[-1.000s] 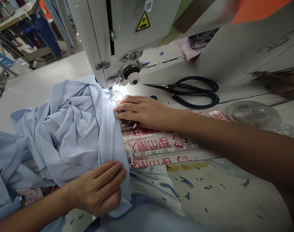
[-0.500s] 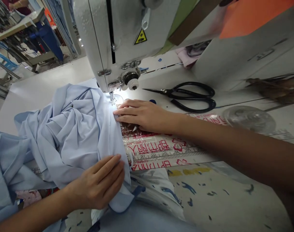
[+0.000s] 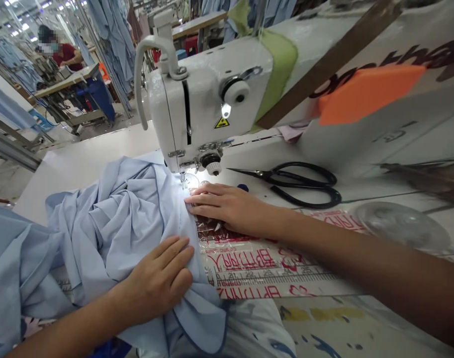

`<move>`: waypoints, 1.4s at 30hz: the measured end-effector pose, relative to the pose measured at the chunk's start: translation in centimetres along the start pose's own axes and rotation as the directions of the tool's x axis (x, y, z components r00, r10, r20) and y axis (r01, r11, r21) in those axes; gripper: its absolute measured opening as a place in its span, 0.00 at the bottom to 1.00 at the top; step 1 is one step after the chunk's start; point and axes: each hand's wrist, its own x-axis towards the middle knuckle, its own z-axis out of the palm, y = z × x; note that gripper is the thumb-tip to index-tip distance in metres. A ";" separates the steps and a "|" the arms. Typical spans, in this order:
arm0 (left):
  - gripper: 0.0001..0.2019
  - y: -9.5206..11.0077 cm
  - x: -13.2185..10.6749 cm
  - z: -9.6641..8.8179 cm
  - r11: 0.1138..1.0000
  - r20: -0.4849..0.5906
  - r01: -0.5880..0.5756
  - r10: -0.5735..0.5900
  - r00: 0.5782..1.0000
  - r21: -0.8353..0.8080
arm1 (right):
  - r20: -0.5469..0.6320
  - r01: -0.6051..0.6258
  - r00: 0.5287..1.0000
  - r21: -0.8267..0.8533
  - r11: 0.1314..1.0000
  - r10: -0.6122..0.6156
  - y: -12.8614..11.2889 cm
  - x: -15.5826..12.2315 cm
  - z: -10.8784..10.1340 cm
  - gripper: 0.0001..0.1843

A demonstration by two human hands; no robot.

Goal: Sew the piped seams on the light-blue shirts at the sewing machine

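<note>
Head view shows my left grip (image 3: 159, 283) spread flat, fingers straight, pressing down on the pale blue cloth (image 3: 126, 223) without clasping it. My right grip (image 3: 227, 209) also lies open and flat, its fingertips touching the cloth's folded edge just before the needle of the sewing machine (image 3: 197, 114). The cloth is bunched on the left half of the desk (image 3: 85, 159) and spills over its near edge. Black scissors (image 3: 297, 181) lie behind my right grip, apart from it.
</note>
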 end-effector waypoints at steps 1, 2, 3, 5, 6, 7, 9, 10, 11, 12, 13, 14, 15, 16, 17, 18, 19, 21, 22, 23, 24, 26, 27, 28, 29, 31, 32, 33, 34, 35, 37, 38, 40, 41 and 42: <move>0.09 -0.1 0.1 0.1 1.000 -0.039 -0.011 0.011 0.999 0.000 | 0.000 0.000 1.000 0.002 1.000 0.000 0.0 0.0 0.0 0.18; 0.09 -0.2 0.2 0.2 1.000 -0.074 -0.022 0.022 0.997 0.000 | -0.001 -0.001 1.000 0.004 1.000 0.001 0.0 0.0 0.0 0.18; 0.08 -0.3 0.3 0.3 1.000 -0.096 -0.030 0.030 0.995 0.000 | -0.003 -0.001 1.000 0.007 1.000 0.001 0.0 0.0 0.0 0.18; 0.07 -0.4 0.5 0.2 0.999 -0.113 -0.042 0.041 0.993 -0.004 | -0.007 -0.005 1.000 0.009 1.000 0.005 0.0 0.1 -0.1 0.18; 0.08 -0.3 0.6 0.1 0.999 -0.113 -0.051 0.049 0.992 -0.010 | -0.009 -0.006 1.000 0.011 1.000 0.006 0.0 0.1 -0.1 0.17; 0.08 -0.3 0.7 -0.1 0.998 -0.112 -0.062 0.060 0.992 -0.019 | -0.010 -0.004 1.000 0.015 1.000 0.004 0.0 0.1 -0.2 0.17; 0.07 0.0 0.9 -0.4 0.996 -0.122 -0.085 0.079 0.989 -0.040 | -0.004 0.003 1.000 0.027 1.000 -0.003 -0.1 0.1 -0.3 0.17; 0.07 0.2 1.1 -0.5 0.995 -0.130 -0.093 0.087 0.988 -0.046 | -0.002 0.006 1.000 0.032 0.999 -0.006 -0.1 0.1 -0.3 0.17; 0.07 0.3 1.2 -0.6 0.994 -0.131 -0.097 0.090 0.987 -0.046 | -0.001 0.007 1.000 0.034 0.999 -0.007 -0.1 0.1 -0.4 0.17; 0.07 0.4 1.2 -0.7 0.994 -0.131 -0.098 0.092 0.987 -0.041 | -0.002 0.004 1.000 0.033 0.999 -0.004 -0.1 0.1 -0.4 0.17; 0.07 0.5 1.2 -0.7 0.995 -0.130 -0.097 0.092 0.987 -0.032 | -0.007 0.000 1.000 0.029 1.000 0.001 -0.1 0.1 -0.4 0.17; 0.07 0.5 1.2 -0.7 0.995 -0.126 -0.098 0.094 0.988 -0.022 | -0.014 -0.002 1.000 0.022 1.000 0.003 -0.1 0.1 -0.4 0.17; 0.07 0.4 1.1 -0.7 0.995 -0.116 -0.100 0.099 0.988 -0.010 | -0.017 -0.003 1.000 0.016 1.000 0.003 -0.1 0.1 -0.3 0.17; 0.07 0.4 1.0 -0.8 0.995 -0.100 -0.103 0.102 0.990 0.001 | -0.020 -0.002 1.000 0.009 1.000 0.002 -0.1 0.1 -0.3 0.17; 0.07 0.3 0.8 -0.8 0.994 -0.082 -0.106 0.107 0.991 0.008 | -0.022 0.001 1.000 0.001 1.000 -0.001 -0.1 0.0 -0.2 0.17; 0.08 0.3 0.7 -0.9 0.994 -0.062 -0.111 0.112 0.992 0.013 | -0.024 0.005 1.000 -0.006 1.000 -0.005 -0.1 0.0 -0.1 0.17; 0.08 0.2 0.5 -0.9 0.993 -0.043 -0.117 0.118 0.992 0.016 | -0.026 0.007 1.000 -0.012 1.000 -0.007 -0.1 0.0 -0.1 0.17; 0.08 0.3 0.3 -1.0 0.991 -0.019 -0.129 0.130 0.991 0.013 | -0.031 0.010 0.999 -0.022 1.000 -0.011 -0.1 0.0 0.0 0.16; 0.08 0.3 0.2 -1.0 0.991 -0.017 -0.135 0.135 0.991 0.011 | -0.034 0.013 0.999 -0.025 1.000 -0.013 -0.1 -0.1 0.0 0.16; 0.08 0.3 0.1 -1.0 0.990 -0.015 -0.140 0.140 0.990 0.012 | -0.036 0.014 0.999 -0.027 1.000 -0.015 -0.1 -0.1 0.0 0.16; 0.08 0.4 0.0 -1.0 0.989 -0.009 -0.144 0.144 0.990 0.014 | -0.040 0.014 0.999 -0.028 0.999 -0.015 0.0 -0.1 0.0 0.16; 0.08 0.4 -0.1 -0.9 0.988 0.006 -0.150 0.150 0.989 0.020 | -0.043 0.015 0.999 -0.029 0.999 -0.016 0.0 -0.1 0.0 0.16; 0.08 0.5 -0.2 -0.9 0.988 0.016 -0.152 0.152 0.988 0.022 | -0.040 0.014 0.999 -0.028 1.000 -0.015 -0.1 -0.1 0.0 0.16; 0.07 0.4 -0.3 -0.8 0.988 0.025 -0.151 0.150 0.988 0.021 | -0.036 0.015 0.999 -0.027 1.000 -0.016 -0.1 -0.1 0.0 0.16; 0.07 0.4 -0.5 -0.7 0.989 0.031 -0.147 0.146 0.989 0.015 | -0.031 0.016 0.999 -0.025 1.000 -0.017 -0.1 -0.1 0.0 0.16; 0.07 0.4 -0.8 -0.6 0.993 0.033 -0.121 0.122 0.992 -0.004 | -0.026 0.017 1.000 -0.021 1.000 -0.018 -0.1 -0.1 -0.1 0.17; 0.06 0.4 -0.9 -0.4 0.995 0.032 -0.103 0.104 0.994 -0.016 | -0.024 0.018 1.000 -0.017 1.000 -0.018 -0.1 -0.1 -0.1 0.17; 0.06 0.5 -1.0 -0.3 0.996 0.028 -0.083 0.084 0.996 -0.026 | -0.023 0.017 1.000 -0.014 1.000 -0.017 -0.1 -0.1 -0.1 0.17; 0.06 0.6 -1.1 -0.2 0.997 0.022 -0.062 0.063 0.998 -0.035 | -0.022 0.015 1.000 -0.012 1.000 -0.016 -0.1 -0.1 -0.1 0.17; 0.06 0.8 -1.1 -0.1 0.998 0.014 -0.044 0.045 0.999 -0.040 | -0.019 0.016 1.000 -0.009 1.000 -0.016 -0.1 -0.1 -0.1 0.17; 0.07 1.3 -1.1 0.2 0.999 0.007 -0.011 0.012 1.000 -0.045 | -0.020 0.021 1.000 -0.005 1.000 -0.021 0.0 -0.1 -0.1 0.17; 0.08 1.6 -1.0 0.3 0.999 0.011 0.002 -0.002 1.000 -0.044 | -0.024 0.024 0.999 -0.004 1.000 -0.024 0.0 -0.2 -0.1 0.17; 0.08 2.3 -0.9 0.7 0.999 0.010 0.022 -0.021 1.000 -0.030 | -0.023 0.030 0.999 -0.005 1.000 -0.030 0.0 -0.3 -0.1 0.17; 0.08 2.6 -0.8 1.0 0.999 0.000 0.026 -0.026 1.000 -0.021 | -0.018 0.031 0.999 -0.005 0.999 -0.031 0.0 -0.4 -0.1 0.17; 0.08 2.8 -0.8 1.2 1.000 -0.014 0.027 -0.027 1.000 -0.013 | -0.007 0.030 1.000 -0.007 1.000 -0.030 -0.1 -0.4 -0.1 0.17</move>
